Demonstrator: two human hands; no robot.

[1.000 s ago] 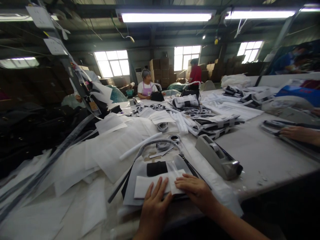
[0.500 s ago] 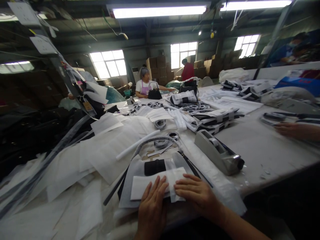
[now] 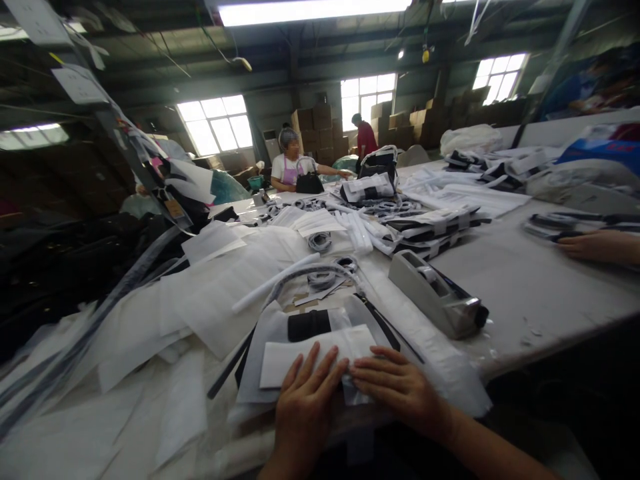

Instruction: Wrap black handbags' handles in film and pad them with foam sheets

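Observation:
My left hand (image 3: pixel 305 407) lies flat with fingers spread on a folded white foam sheet (image 3: pixel 285 357). My right hand (image 3: pixel 397 387) rests flat beside it, fingers stretched over the sheet's right edge. The sheet covers a black item (image 3: pixel 309 325) that is wrapped in grey-white wrapping (image 3: pixel 260 340) near the table's front edge. A grey strap (image 3: pixel 300 277) arcs just behind the wrapped item.
A grey tape dispenser (image 3: pixel 435 293) stands right of my hands. Loose white foam sheets (image 3: pixel 215 293) pile on the left. Wrapped black bags (image 3: pixel 430 233) lie further back. Another person's hand (image 3: pixel 595 245) rests on the table at right. Two people work at the far end.
My hands have slid slightly toward me along the white sheet, and its right corner is now pressed down under my right fingers. The view has tilted a little.

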